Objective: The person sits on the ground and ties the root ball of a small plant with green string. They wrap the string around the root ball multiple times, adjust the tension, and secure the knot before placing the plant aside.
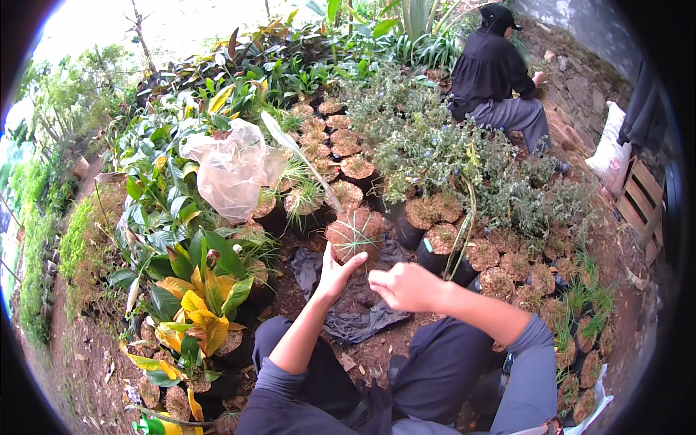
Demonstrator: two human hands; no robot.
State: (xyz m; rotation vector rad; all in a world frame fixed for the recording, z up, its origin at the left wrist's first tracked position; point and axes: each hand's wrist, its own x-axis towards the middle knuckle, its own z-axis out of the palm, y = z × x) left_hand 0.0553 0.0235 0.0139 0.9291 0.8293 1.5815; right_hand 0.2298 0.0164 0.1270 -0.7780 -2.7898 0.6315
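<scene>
A round brown fibre ball (354, 234), wound with green string that crosses on its face, rests against my left hand (338, 276), whose thumb and fingers hold it from below. Close by on the right is my right hand (405, 286), its fingers curled together near the ball's lower edge; whether string is pinched in them cannot be made out. A long pale leaf (293, 147) rises behind the ball. Beneath both hands a crumpled black plastic sheet (359, 323) lies on the soil.
Potted plants with fibre-covered tops (357, 166) stand close around. A clear plastic bag (231, 168) lies over plants at left. A person in black (492, 70) sits at upper right, near a white sack (608, 147) and a wooden crate (641, 198). A green-capped yellow bottle (163, 426) is at lower left.
</scene>
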